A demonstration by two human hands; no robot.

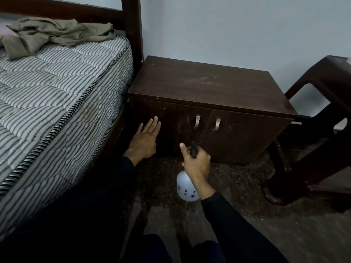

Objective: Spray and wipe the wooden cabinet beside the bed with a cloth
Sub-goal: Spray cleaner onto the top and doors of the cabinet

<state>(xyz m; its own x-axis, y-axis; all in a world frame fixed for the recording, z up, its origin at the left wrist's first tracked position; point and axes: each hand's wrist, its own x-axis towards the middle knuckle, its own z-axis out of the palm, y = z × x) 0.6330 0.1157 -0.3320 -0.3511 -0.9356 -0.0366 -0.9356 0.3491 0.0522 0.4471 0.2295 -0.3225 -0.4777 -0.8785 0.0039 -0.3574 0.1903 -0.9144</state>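
Note:
A dark wooden cabinet with two doors and metal handles stands between the bed and a chair, its top dusty. My right hand grips the black head of a white spray bottle, whose nozzle points at the left door close to its handle. My left hand lies flat with straight fingers on the cabinet's left front panel. An olive cloth lies crumpled on the mattress at the far left, away from both hands.
A striped mattress on a dark bed frame fills the left side. A dark brown plastic chair stands right of the cabinet, close to its side. A dark rug covers the floor in front.

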